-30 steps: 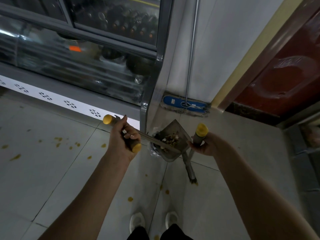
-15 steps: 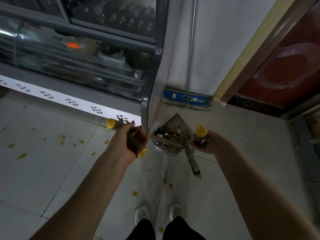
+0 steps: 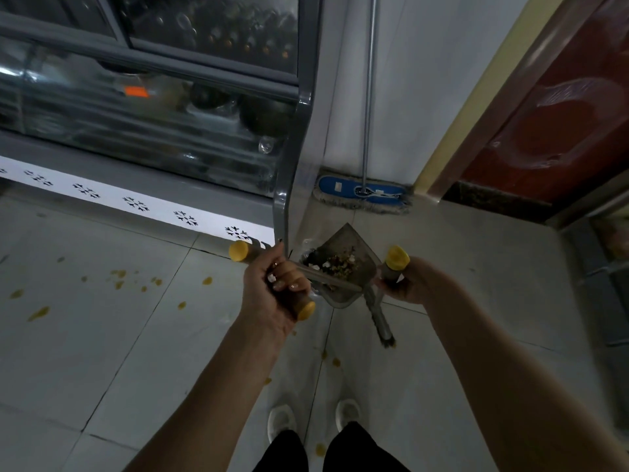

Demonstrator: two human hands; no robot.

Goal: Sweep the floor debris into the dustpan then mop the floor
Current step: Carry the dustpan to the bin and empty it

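Left hand [image 3: 272,291] shifted right, grey debris-laden dustpan [image 3: 352,240]

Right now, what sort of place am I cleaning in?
Probably a small shop or eatery: a glass-fronted display cooler stocked with bottles, a tiled floor dotted with yellow spots, and a flat mop leaning against the wall.

Full dustpan [image 3: 341,239] in left hand [image 3: 272,291], broom [image 3: 382,323] in right hand [image 3: 413,281].
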